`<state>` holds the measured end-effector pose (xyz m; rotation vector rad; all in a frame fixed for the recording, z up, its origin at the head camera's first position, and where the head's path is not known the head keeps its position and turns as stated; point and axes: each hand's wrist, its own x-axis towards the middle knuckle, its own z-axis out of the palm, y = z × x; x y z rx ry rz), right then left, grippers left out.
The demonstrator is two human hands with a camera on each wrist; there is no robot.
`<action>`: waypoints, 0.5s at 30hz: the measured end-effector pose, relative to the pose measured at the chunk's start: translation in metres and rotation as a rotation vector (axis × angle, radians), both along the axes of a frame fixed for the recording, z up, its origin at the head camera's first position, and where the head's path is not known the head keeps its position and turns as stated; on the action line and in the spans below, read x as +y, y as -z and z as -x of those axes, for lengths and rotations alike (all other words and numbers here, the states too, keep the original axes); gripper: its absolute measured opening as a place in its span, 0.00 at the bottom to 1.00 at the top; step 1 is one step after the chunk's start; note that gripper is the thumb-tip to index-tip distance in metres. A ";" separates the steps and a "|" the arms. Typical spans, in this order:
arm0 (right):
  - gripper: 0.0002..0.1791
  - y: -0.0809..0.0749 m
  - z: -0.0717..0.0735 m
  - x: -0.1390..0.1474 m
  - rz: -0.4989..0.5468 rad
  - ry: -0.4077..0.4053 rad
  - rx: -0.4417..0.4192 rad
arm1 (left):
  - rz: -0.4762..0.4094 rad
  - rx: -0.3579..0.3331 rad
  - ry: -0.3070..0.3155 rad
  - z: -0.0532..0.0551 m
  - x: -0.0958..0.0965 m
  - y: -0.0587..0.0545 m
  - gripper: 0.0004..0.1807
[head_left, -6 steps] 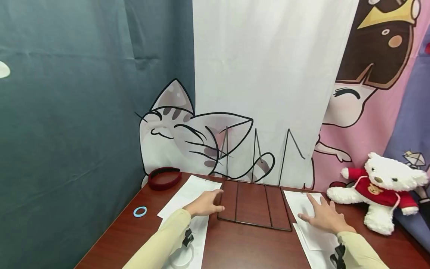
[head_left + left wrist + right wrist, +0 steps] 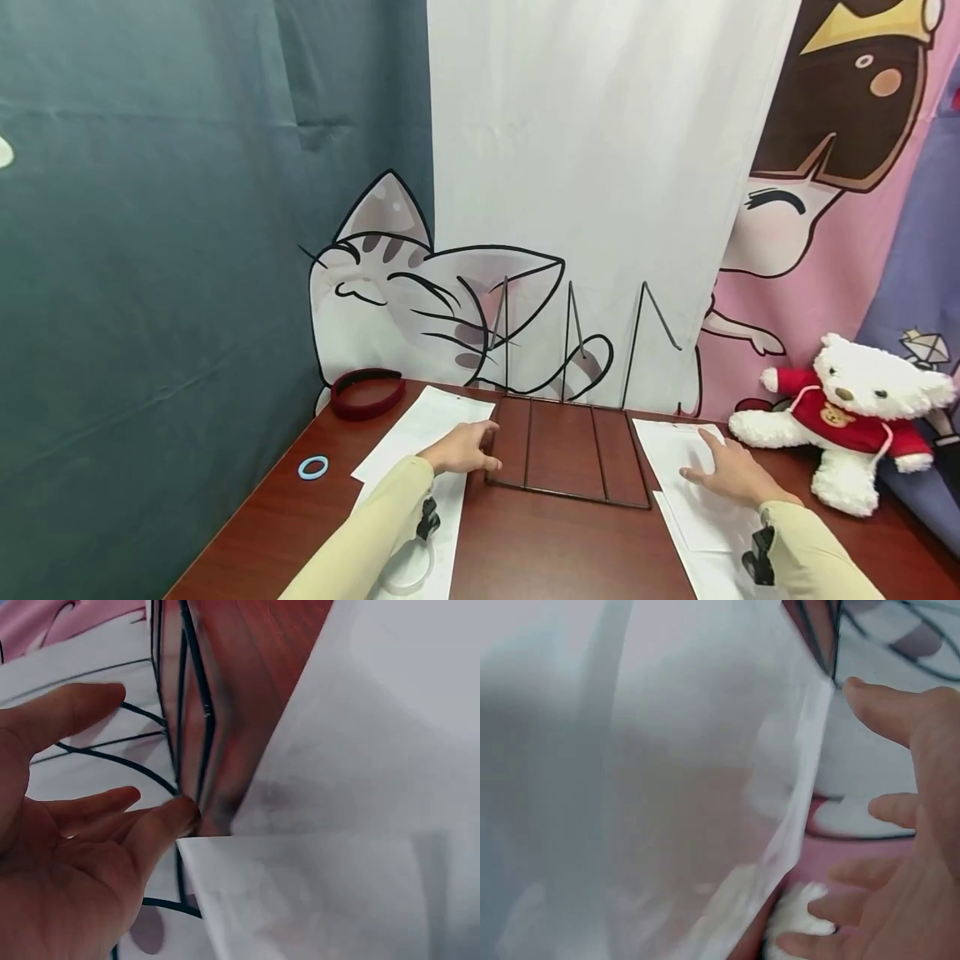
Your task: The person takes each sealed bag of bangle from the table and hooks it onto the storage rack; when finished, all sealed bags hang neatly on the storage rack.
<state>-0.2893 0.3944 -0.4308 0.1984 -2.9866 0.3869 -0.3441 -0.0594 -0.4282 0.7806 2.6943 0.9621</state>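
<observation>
A black wire rack with three tall bent uprights stands in the middle of the table. My left hand is at the rack's left side, above white glossy sheets; its thumb and fingers are apart with nothing between them. In the left wrist view a fingertip overlaps the rack's wire. Over on the other side, my right hand hovers above more white sheets, its fingers loosely bent and holding nothing. Those sheets look shiny and partly see-through in the right wrist view.
A dark red headband and a small light blue ring lie at the left. Beneath my left forearm is a pale ring. A white teddy bear in a red top sits at the right. Printed curtains hang behind the table.
My right hand's spread fingers have drawn closer together, and the hand has shifted slightly to the right. The left hand has barely moved, and the rack stays in place.
</observation>
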 end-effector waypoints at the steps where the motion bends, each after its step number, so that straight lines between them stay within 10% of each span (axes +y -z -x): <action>1: 0.50 0.001 0.003 0.003 0.005 -0.010 0.013 | -0.010 -0.024 -0.010 0.003 0.001 0.002 0.38; 15: 0.59 0.016 0.015 0.031 0.094 0.090 -0.058 | 0.043 -0.042 -0.056 0.013 0.007 0.010 0.45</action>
